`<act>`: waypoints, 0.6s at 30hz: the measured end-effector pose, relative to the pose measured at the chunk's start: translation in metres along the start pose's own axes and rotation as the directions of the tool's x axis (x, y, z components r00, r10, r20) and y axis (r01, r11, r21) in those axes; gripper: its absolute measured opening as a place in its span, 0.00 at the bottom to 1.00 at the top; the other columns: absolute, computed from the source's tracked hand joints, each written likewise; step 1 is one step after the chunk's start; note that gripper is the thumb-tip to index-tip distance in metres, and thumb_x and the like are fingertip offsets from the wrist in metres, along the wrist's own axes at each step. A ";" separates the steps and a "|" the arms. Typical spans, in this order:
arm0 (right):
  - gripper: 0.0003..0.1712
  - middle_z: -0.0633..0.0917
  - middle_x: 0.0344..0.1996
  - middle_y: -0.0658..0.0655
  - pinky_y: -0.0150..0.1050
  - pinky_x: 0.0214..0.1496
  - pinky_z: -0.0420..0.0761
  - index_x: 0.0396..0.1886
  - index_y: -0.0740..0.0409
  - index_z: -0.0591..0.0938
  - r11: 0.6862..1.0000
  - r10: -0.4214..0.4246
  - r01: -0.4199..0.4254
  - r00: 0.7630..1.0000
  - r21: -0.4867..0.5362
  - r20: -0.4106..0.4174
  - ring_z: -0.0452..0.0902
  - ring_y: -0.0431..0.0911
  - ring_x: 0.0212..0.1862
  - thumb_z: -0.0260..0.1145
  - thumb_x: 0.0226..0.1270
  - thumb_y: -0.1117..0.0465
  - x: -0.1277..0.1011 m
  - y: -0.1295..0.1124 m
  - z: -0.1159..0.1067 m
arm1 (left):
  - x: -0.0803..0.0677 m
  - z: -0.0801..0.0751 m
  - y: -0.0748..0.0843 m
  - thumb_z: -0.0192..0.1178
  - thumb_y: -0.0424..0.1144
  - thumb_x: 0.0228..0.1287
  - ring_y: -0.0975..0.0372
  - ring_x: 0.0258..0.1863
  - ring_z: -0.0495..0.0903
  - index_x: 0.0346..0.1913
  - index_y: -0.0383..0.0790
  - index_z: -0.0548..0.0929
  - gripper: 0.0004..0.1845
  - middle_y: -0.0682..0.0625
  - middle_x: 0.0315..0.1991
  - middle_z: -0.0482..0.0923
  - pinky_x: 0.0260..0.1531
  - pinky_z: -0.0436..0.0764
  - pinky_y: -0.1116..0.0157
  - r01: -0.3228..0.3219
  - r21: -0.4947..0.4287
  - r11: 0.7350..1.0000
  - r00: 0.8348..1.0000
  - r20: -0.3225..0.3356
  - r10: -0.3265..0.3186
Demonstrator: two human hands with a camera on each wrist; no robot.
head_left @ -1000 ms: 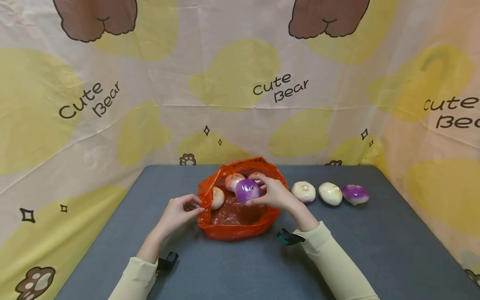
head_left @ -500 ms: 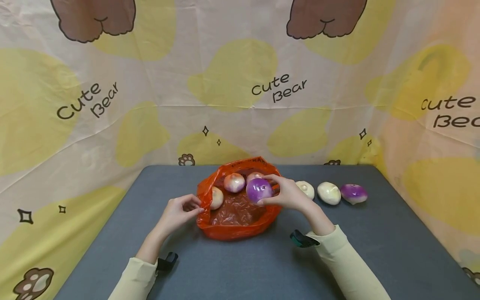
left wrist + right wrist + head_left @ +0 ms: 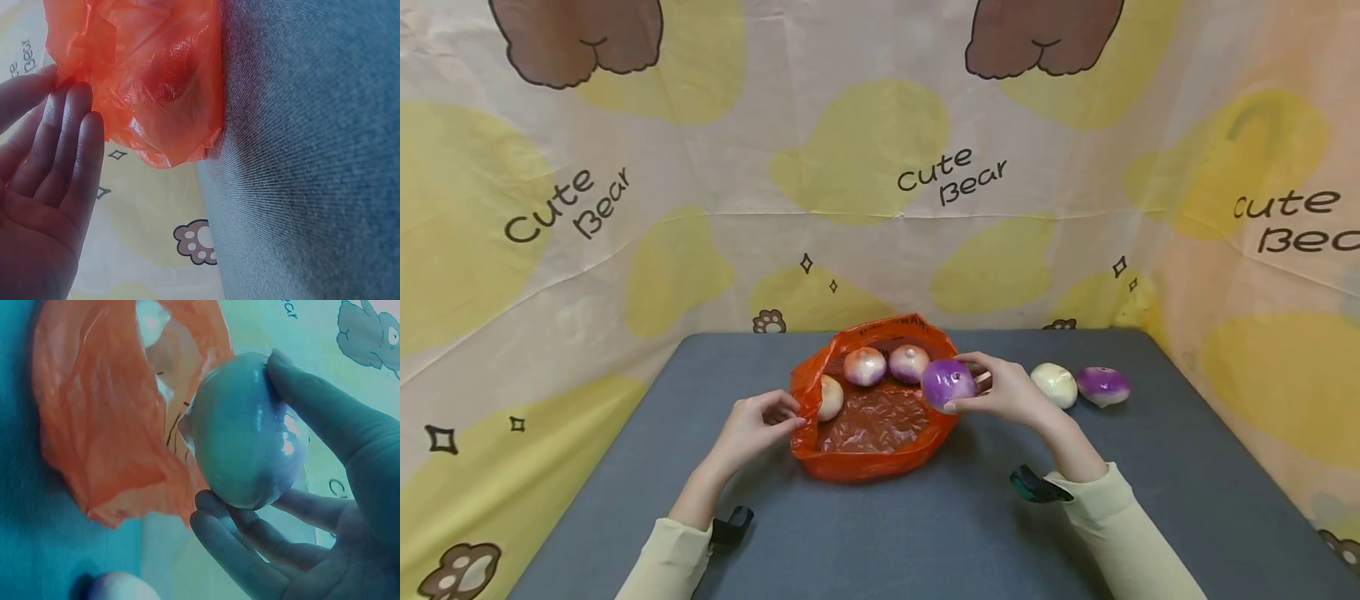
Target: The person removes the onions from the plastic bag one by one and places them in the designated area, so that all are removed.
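Grey tabletop (image 3: 880, 542), printed cloth (image 3: 842, 179) behind. Right hand (image 3: 1013, 390) grips purple onion (image 3: 948, 384); left hand (image 3: 762, 427) pinches orange bag (image 3: 865, 467). Work seemingly midway: three bagged onions (image 3: 864, 367) left of right fingers, at least two loose onions (image 3: 1102, 386) beyond.

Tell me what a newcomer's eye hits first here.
Probably the orange-red bag, open on the grey table with three bulbs inside. Next, the glossy purple bulb pinched in the right grip, overlapping the bag's right rim in the head view. Behind the table, the "Cute Bear" backdrop fills the upper picture.
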State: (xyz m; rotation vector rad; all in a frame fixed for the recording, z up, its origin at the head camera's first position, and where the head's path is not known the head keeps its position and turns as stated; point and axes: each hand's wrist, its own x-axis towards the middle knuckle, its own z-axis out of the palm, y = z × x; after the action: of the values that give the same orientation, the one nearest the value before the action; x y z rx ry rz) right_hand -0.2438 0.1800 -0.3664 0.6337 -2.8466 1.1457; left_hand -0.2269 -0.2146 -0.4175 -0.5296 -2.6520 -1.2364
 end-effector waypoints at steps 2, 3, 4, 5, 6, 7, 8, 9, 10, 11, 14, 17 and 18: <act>0.42 0.83 0.48 0.61 0.42 0.42 0.83 0.60 0.53 0.73 1.000 0.006 -0.006 1.000 -0.003 -0.015 0.82 0.50 0.44 0.76 0.45 0.42 -0.003 0.004 -0.002 | 0.000 0.001 0.002 0.67 0.38 0.57 0.62 0.30 0.81 0.35 0.42 0.83 0.05 0.51 0.30 0.84 0.33 0.80 0.69 0.005 0.010 1.000 1.000 0.000 -0.005; 0.42 0.83 0.47 0.60 0.41 0.42 0.83 0.60 0.52 0.73 1.000 0.011 -0.011 1.000 -0.003 -0.022 0.82 0.50 0.44 0.76 0.46 0.41 -0.005 0.006 -0.004 | 0.000 0.001 0.003 0.67 0.36 0.57 0.60 0.30 0.82 0.35 0.40 0.83 0.05 0.50 0.30 0.84 0.33 0.81 0.68 0.006 0.012 1.000 1.000 0.000 -0.006; 0.42 0.83 0.47 0.61 0.42 0.42 0.83 0.60 0.53 0.74 1.000 0.014 -0.014 0.999 -0.003 -0.029 0.82 0.50 0.44 0.76 0.46 0.41 -0.007 0.008 -0.005 | 0.000 0.001 0.004 0.67 0.35 0.57 0.59 0.30 0.82 0.35 0.39 0.83 0.05 0.49 0.30 0.84 0.33 0.81 0.68 0.005 0.012 1.000 1.000 -0.001 -0.005; 0.42 0.83 0.47 0.60 0.41 0.41 0.83 0.60 0.52 0.74 1.000 0.021 -0.021 0.999 -0.002 -0.036 0.82 0.51 0.44 0.76 0.46 0.41 -0.009 0.009 -0.006 | 0.001 0.001 0.004 0.67 0.34 0.57 0.58 0.30 0.82 0.36 0.38 0.82 0.05 0.48 0.30 0.84 0.33 0.81 0.67 0.003 0.011 1.000 1.000 -0.001 -0.003; 0.42 0.83 0.46 0.60 0.41 0.41 0.83 0.60 0.53 0.74 1.000 0.026 -0.026 0.999 0.003 -0.038 0.82 0.51 0.45 0.76 0.46 0.41 -0.010 0.011 -0.008 | 0.001 0.001 0.005 0.67 0.34 0.57 0.57 0.30 0.82 0.36 0.37 0.82 0.05 0.47 0.30 0.84 0.33 0.81 0.67 0.002 0.009 1.000 1.000 -0.001 -0.002; 0.42 0.83 0.46 0.60 0.41 0.41 0.83 0.60 0.53 0.74 1.000 0.030 -0.030 0.999 0.008 -0.040 0.81 0.51 0.45 0.76 0.46 0.42 -0.012 0.012 -0.009 | 0.001 0.001 0.005 0.67 0.34 0.57 0.58 0.30 0.82 0.36 0.38 0.82 0.05 0.48 0.30 0.84 0.33 0.81 0.67 0.002 0.007 1.000 1.000 0.000 -0.002; 0.42 0.83 0.46 0.61 0.41 0.41 0.83 0.60 0.54 0.73 1.000 0.030 -0.030 0.999 0.010 -0.039 0.81 0.51 0.44 0.75 0.47 0.42 -0.014 0.014 -0.011 | 0.001 0.001 0.004 0.67 0.35 0.57 0.59 0.30 0.82 0.35 0.39 0.83 0.06 0.49 0.30 0.84 0.33 0.81 0.67 0.003 0.006 1.000 1.000 0.001 -0.003; 0.42 0.83 0.46 0.61 0.41 0.41 0.83 0.60 0.54 0.74 0.999 0.035 -0.035 0.999 0.010 -0.041 0.81 0.51 0.44 0.75 0.47 0.42 -0.015 0.016 -0.012 | 0.001 0.001 0.003 0.67 0.37 0.57 0.60 0.30 0.82 0.35 0.40 0.83 0.06 0.50 0.30 0.84 0.33 0.81 0.68 0.003 0.004 1.000 1.000 0.002 -0.003; 0.42 0.83 0.45 0.61 0.41 0.41 0.83 0.60 0.55 0.74 0.999 0.036 -0.035 0.999 0.007 -0.040 0.81 0.51 0.44 0.75 0.47 0.42 -0.017 0.017 -0.013 | 0.002 0.001 0.002 0.68 0.38 0.57 0.62 0.30 0.82 0.35 0.42 0.83 0.06 0.51 0.30 0.84 0.33 0.81 0.68 0.002 0.002 1.000 1.000 0.003 -0.002; 0.41 0.83 0.45 0.61 0.41 0.41 0.83 0.60 0.56 0.74 0.999 0.038 -0.038 0.998 0.001 -0.041 0.81 0.50 0.44 0.75 0.48 0.42 -0.018 0.019 -0.014 | 0.002 0.001 0.001 0.68 0.40 0.57 0.63 0.30 0.82 0.35 0.43 0.83 0.06 0.53 0.30 0.84 0.33 0.81 0.69 0.000 -0.002 1.000 1.000 0.005 0.000; 0.40 0.84 0.45 0.61 0.41 0.40 0.83 0.60 0.56 0.74 0.999 0.040 -0.041 0.999 -0.013 -0.032 0.82 0.51 0.43 0.75 0.49 0.43 -0.023 0.024 -0.018 | 0.003 0.001 -0.003 0.68 0.43 0.56 0.66 0.30 0.81 0.34 0.47 0.83 0.07 0.55 0.30 0.83 0.33 0.80 0.70 -0.012 -0.015 1.000 1.000 0.010 0.013; 0.40 0.83 0.44 0.62 0.41 0.40 0.83 0.61 0.56 0.73 0.998 0.054 -0.054 0.998 -0.014 -0.018 0.81 0.51 0.42 0.74 0.50 0.43 -0.029 0.029 -0.021 | 0.003 0.001 -0.005 0.69 0.44 0.56 0.65 0.29 0.81 0.34 0.48 0.83 0.07 0.56 0.29 0.83 0.33 0.80 0.69 -0.025 -0.019 1.000 1.000 0.010 0.025; 0.41 0.83 0.45 0.62 0.42 0.41 0.83 0.61 0.57 0.73 0.998 0.055 -0.056 0.998 -0.017 -0.015 0.80 0.52 0.43 0.74 0.50 0.43 -0.030 0.031 -0.022 | 0.004 0.001 -0.005 0.69 0.45 0.56 0.65 0.29 0.81 0.34 0.48 0.83 0.07 0.56 0.29 0.83 0.33 0.80 0.70 -0.027 -0.019 0.999 1.000 0.011 0.028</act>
State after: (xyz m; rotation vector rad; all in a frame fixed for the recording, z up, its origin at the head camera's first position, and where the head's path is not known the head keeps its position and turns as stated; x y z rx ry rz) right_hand -0.2305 0.2258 -0.3751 0.5465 -2.8759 1.1274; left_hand -0.2323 -0.2163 -0.4209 -0.5753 -2.6356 -1.2548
